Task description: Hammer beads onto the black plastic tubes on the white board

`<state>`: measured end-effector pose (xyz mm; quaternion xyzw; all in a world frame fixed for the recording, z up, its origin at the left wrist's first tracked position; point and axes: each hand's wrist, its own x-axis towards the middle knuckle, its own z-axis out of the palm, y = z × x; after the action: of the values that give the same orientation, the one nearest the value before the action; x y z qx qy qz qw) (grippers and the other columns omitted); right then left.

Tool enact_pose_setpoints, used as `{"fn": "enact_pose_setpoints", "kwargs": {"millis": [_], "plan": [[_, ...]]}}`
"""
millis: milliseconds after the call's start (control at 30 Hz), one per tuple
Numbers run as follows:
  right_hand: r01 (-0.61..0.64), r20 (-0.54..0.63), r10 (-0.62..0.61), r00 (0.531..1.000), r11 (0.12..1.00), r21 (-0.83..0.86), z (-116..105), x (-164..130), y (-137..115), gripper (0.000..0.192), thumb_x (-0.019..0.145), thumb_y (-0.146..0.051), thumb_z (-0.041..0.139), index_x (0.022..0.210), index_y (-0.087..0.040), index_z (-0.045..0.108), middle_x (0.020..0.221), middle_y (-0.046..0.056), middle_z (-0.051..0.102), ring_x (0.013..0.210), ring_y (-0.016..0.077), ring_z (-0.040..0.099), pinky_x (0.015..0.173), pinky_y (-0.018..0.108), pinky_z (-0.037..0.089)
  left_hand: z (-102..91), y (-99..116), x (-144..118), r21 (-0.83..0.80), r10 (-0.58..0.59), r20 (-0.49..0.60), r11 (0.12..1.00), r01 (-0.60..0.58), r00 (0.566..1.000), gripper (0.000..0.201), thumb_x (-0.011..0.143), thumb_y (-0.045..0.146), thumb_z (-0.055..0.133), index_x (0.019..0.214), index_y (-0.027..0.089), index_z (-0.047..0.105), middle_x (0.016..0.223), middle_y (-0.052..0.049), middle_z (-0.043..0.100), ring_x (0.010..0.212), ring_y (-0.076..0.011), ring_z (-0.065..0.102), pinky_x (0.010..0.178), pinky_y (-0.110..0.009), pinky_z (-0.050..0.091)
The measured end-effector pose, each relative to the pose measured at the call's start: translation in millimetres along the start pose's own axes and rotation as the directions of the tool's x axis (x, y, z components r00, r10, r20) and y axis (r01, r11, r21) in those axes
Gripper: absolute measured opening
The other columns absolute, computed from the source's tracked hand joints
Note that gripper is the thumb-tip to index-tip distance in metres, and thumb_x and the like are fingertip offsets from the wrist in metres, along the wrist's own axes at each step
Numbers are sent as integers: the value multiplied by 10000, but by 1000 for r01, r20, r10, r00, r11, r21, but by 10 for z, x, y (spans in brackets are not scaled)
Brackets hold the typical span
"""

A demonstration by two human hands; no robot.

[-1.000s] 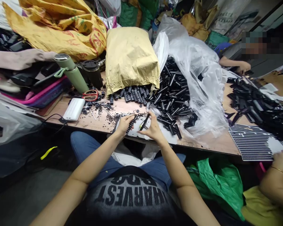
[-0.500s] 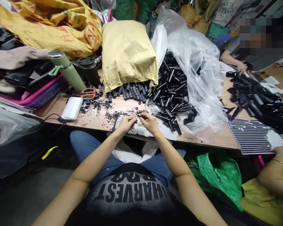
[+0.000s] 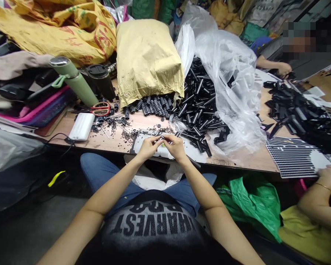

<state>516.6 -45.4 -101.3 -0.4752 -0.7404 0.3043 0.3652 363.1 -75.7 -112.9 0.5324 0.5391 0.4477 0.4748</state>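
Observation:
My left hand (image 3: pixel 149 148) and my right hand (image 3: pixel 174 147) meet over a pale board (image 3: pixel 193 151) at the table's front edge. Pinched between the fingertips of both is a small black piece with light specks (image 3: pixel 162 137), mostly covered by the fingers; its exact kind is not clear. Just beneath the fingers shows a small yellow-green spot. Behind the hands, many tiny black bits (image 3: pixel 128 138) are scattered over the wood. Black cylinders with white dots (image 3: pixel 154 105) lie past them, by the mouth of a tan sack (image 3: pixel 150 59).
Black tubes (image 3: pixel 194 114) spill from a clear plastic bag (image 3: pixel 231 73) on the right. Leftward are red-handled scissors (image 3: pixel 100 109), a white box (image 3: pixel 82 126) and a green flask (image 3: pixel 74 81). Co-workers' arms (image 3: pixel 320 187) show at right, beside a pile of black parts (image 3: pixel 300 114).
Both hands have drawn slightly closer together, and the speckled black piece shows more between the fingertips. The whole view has shifted a little. A co-worker's hand at far right has moved slightly.

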Motion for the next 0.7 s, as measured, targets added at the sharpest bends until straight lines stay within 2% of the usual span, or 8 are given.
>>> {"fn": "enact_pose_setpoints", "kwargs": {"millis": [100, 167, 233, 300, 400, 500, 600, 700], "plan": [[155, 92, -147, 985, 983, -95, -7, -63, 70, 291, 858, -222, 536, 1109, -190, 680, 1087, 90, 717, 1025, 199, 660, 945, 360, 517, 25, -124, 38, 18, 42, -43, 999, -41, 998, 515, 863, 418, 599, 1284, 120, 596, 885, -65, 658, 483, -83, 511, 477, -225, 429], [183, 148, -162, 976, 972, -145, -47, -112, 151, 371, 857, -225, 549, 1219, -188, 620, 1186, 105, 676, 1103, 213, 625, 992, 385, 492, 26, -252, 75, 94, 176, -142, 982, -164, 974, 451, 898, 404, 556, 1264, 144, 602, 974, -90, 664, 610, -117, 575, 578, -249, 477], [111, 127, -80, 989, 960, -257, -117, -152, 257, 406, 859, -237, 561, 1259, -176, 585, 1213, 128, 648, 1150, 242, 585, 1020, 427, 464, 17, -389, 106, 188, 316, -211, 942, -278, 925, 360, 921, 383, 522, 1170, 150, 637, 1033, -107, 662, 800, -164, 618, 726, -288, 499], [-20, 61, 47, 997, 920, -392, -203, -155, 379, 462, 842, -295, 611, 1280, -159, 559, 1239, 159, 605, 1196, 287, 531, 1033, 480, 434, 7, -494, 115, 222, 358, -230, 925, -309, 905, 306, 917, 373, 527, 1094, 149, 637, 1031, -106, 659, 909, -189, 616, 811, -310, 487], [-118, 108, 200, 974, 852, -510, -322, -65, 541, 875, 660, -458, 790, 1400, -166, 425, 1419, 195, 427, 1327, 370, 374, 1071, 564, 353, 4, -518, 95, 119, 249, -219, 967, -227, 943, 293, 895, 396, 556, 1041, 149, 614, 934, -74, 645, 779, -152, 611, 711, -264, 486], [-83, 235, 233, 944, 854, -514, -389, 76, 574, 1085, 528, -496, 854, 1438, -182, 355, 1442, 194, 384, 1354, 394, 323, 1101, 596, 280, 1, -375, 72, -185, 29, -135, 981, -54, 990, 371, 885, 463, 537, 1056, 141, 602, 782, -24, 596, 523, -91, 511, 477, -210, 409], [42, 280, 63, 958, 935, -353, -364, 123, 407, 1114, 564, -475, 838, 1470, -166, 269, 1449, 200, 350, 1378, 358, 307, 1139, 557, 259, -11, -176, 68, -477, -156, -25, 870, 125, 987, 454, 866, 492, 517, 1123, 127, 599, 693, -3, 571, 444, -83, 467, 376, -194, 329], [223, 340, -175, 924, 969, -107, -243, 40, 147, 1160, 617, -381, 809, 1517, -187, 102, 1522, 186, 224, 1451, 315, 190, 1181, 505, 235, -3, -29, 81, -582, -234, 2, 791, 192, 972, 438, 809, 444, 575, 1091, 113, 624, 636, 5, 571, 448, -92, 494, 384, -192, 346]]}}
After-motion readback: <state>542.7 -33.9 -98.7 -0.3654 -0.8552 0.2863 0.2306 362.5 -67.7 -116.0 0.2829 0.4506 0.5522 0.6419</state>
